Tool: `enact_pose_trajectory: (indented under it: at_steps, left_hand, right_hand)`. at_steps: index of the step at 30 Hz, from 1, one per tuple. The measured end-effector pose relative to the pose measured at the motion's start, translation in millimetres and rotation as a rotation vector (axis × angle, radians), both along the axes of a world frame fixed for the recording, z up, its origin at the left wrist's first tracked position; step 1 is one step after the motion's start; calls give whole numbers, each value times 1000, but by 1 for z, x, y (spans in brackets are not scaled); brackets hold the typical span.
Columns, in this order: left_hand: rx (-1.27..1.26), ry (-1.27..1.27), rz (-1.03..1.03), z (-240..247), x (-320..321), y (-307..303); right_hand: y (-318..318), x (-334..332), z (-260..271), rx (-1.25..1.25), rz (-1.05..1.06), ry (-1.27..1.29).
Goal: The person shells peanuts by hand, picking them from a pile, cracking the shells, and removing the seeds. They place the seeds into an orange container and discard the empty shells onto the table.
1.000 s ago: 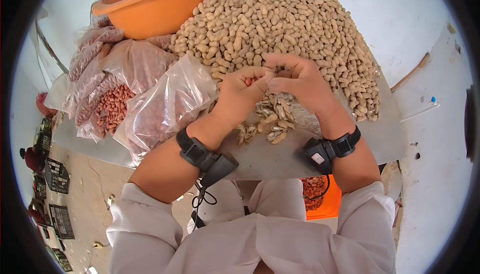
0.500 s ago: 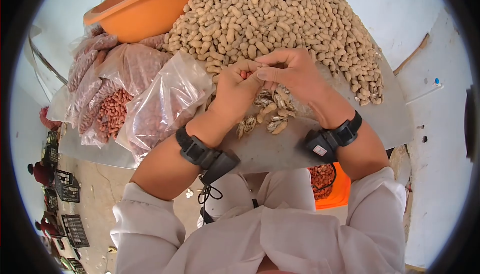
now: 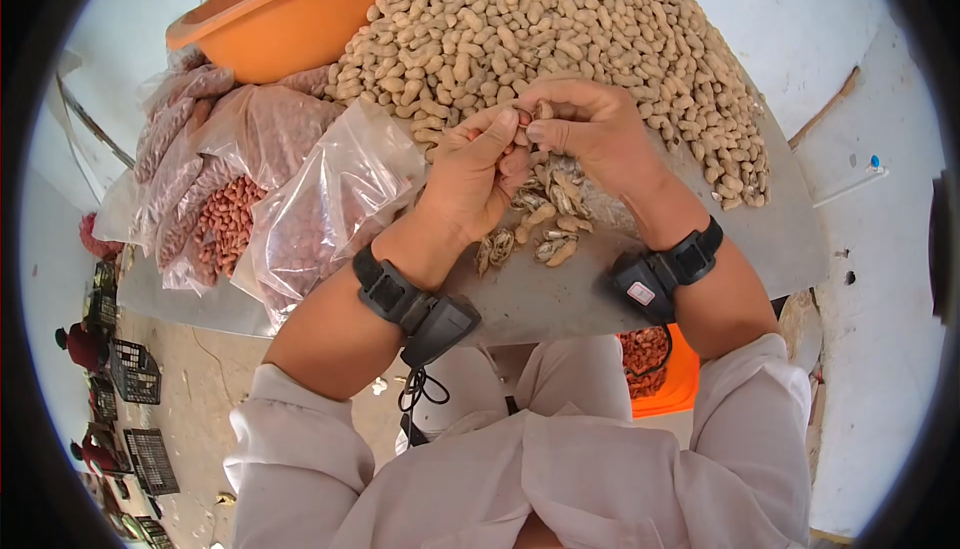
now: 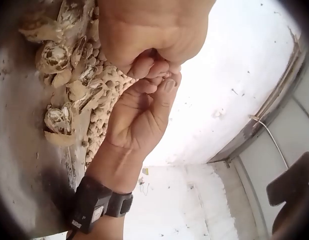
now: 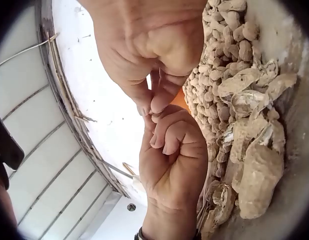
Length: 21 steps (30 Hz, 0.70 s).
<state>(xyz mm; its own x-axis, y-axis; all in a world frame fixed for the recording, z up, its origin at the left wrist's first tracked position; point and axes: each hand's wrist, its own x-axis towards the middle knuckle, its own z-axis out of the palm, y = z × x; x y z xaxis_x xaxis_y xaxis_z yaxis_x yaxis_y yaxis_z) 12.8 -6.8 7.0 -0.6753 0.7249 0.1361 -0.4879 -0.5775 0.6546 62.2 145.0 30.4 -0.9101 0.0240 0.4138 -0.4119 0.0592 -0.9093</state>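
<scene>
Over the table, the left hand point(image 3: 465, 179) has its fingers curled round a few red peanut kernels point(image 3: 522, 120), its thumb raised against them. Touching it, the right hand point(image 3: 600, 139) pinches a piece of peanut shell point(image 3: 543, 110) between thumb and index finger. Both hands meet fingertip to fingertip in the left wrist view, the left hand point(image 4: 154, 30) above the right hand point(image 4: 137, 117). Fingers hide most of what they hold. Below them lie broken shells point(image 3: 550, 194), and behind rises a heap of unshelled peanuts point(image 3: 560, 19).
An orange basin point(image 3: 300, 24) leans at the heap's left. Bags of red kernels point(image 3: 265, 134) and a clear plastic bag point(image 3: 335, 199) cover the table's left side. Below the table's front edge stands an orange container point(image 3: 683, 379) holding reddish contents. Black crates point(image 3: 135, 371) stand at far left.
Since half a second ago, the left thumb has lifted and the kernels show more; a shell piece now shows in the right fingers. Earlier, the head view shifted slightly.
</scene>
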Motion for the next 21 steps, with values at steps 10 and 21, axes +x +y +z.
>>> enact_pose_trajectory:
  at_steps: [10, 21]
  left_hand:
    - [46, -195, -150, -7, -8, 0]
    - [35, -292, -277, -7, -7, -2]
  right_hand:
    - [-2, 7, 2, 395, -163, 176]
    - [-4, 8, 10, 696, -238, 432]
